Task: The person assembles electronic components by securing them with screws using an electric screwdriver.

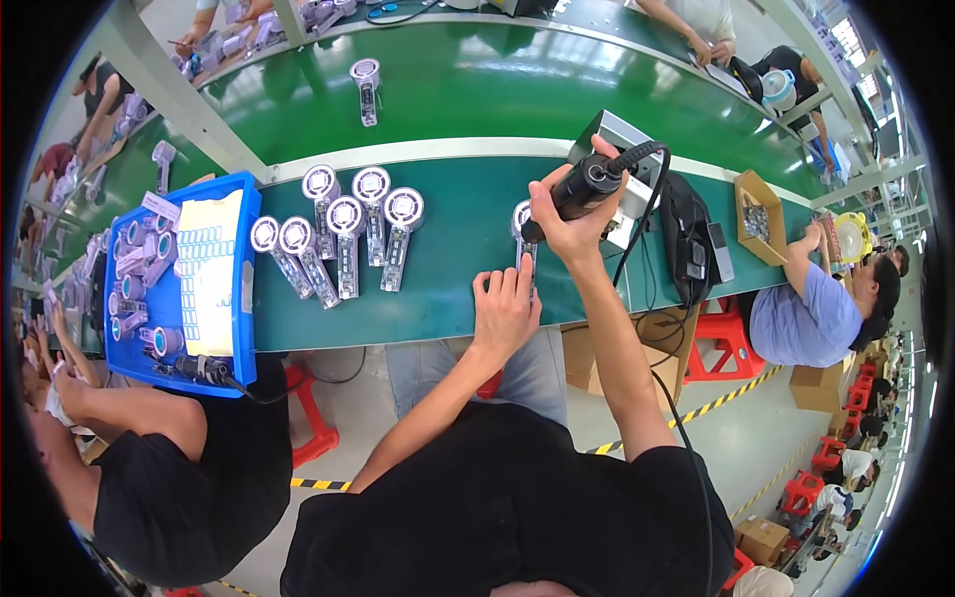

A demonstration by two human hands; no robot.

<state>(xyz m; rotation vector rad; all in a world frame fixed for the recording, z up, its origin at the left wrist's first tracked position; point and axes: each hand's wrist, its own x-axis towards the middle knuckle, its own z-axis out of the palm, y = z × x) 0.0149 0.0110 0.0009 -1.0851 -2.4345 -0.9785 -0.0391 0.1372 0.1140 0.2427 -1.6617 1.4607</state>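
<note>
My right hand [569, 221] is wrapped round a black corded electric screwdriver [587, 185], held tilted with its tip end down at the left. Below that end lies a white round-headed handheld device [520, 215] with a see-through handle, partly hidden by the tool and my fingers. The fingers of my left hand [505, 313] hold its handle against the green bench [448, 249]. Whether the tip touches the device I cannot tell. Several similar devices [345, 217] lie in a group to the left, round heads pointing away from me.
At the left stands a blue tray [249, 269] with device parts and a light sheet. A grey box [609, 134], a black bag [686, 239] and a carton of small parts [758, 221] lie right. Beyond runs a green conveyor [477, 95] carrying another device. Co-workers sit on both sides.
</note>
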